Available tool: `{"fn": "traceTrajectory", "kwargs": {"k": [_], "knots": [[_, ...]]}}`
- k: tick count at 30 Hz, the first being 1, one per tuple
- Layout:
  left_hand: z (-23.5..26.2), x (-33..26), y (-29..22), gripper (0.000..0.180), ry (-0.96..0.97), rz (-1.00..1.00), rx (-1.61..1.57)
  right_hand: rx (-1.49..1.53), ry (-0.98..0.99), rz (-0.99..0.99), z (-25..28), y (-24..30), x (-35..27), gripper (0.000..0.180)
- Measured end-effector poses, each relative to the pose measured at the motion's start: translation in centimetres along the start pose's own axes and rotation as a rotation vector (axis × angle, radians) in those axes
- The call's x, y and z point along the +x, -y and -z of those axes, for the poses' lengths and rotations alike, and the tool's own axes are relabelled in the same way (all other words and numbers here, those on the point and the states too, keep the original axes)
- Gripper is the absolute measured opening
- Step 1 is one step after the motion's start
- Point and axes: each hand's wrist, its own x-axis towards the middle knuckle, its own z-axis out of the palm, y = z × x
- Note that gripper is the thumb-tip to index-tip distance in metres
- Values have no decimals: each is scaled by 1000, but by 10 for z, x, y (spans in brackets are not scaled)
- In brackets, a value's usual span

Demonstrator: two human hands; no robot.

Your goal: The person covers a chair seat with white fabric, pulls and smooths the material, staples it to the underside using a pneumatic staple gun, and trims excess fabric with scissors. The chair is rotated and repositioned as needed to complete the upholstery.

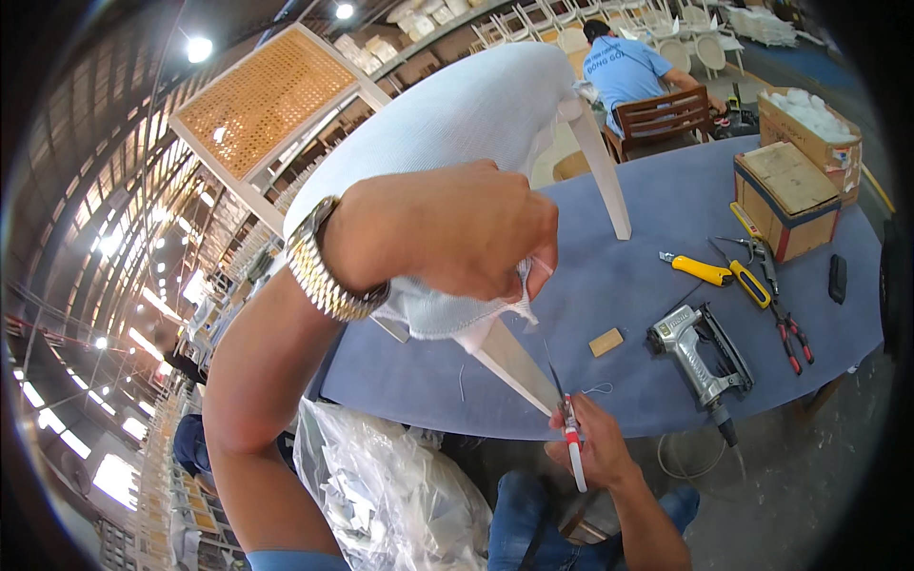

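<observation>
A light wooden chair (596, 162) with a woven cane back (271, 95) lies tipped on the blue-covered table. Pale ribbed fabric (438, 109) wraps its seat. My left hand (457, 228), with a metal watch on the wrist, reaches across the seat and pinches the fabric's gathered edge near a chair leg (514, 366). Lower down, my right hand (600, 443) holds a pair of scissors (573, 447) with red and white handles. Their thin blades point up beside that leg, apart from the fabric. My left fingertips are partly hidden.
On the table (657, 228) lie a wooden block (606, 343), a silver staple gun (700, 352), a yellow cutter (695, 268) and pliers (790, 338). Cardboard boxes (785, 205) stand at its right end. A plastic bag (381, 485) sits below the near edge. Beyond, a person (624, 76) sits.
</observation>
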Motion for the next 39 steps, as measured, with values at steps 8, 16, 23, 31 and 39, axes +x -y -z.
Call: {"fn": "traceTrajectory", "kwargs": {"k": [8,16,23,31,39], "knots": [[-6,-9,-28,31,-15,129,232,-52,-247,123,-20,16,3,26],[0,-5,-33,26,50,122,112,-236,-252,101,-25,22,11,39],[-8,2,-14,24,22,10,-82,-204,-229,102,-27,45,33,51],[-15,6,-11,25,-60,-35,-64,-217,-335,203,-38,47,54,43],[-14,10,-1,22,-106,-48,-165,-266,-333,157,-32,35,49,49]]}}
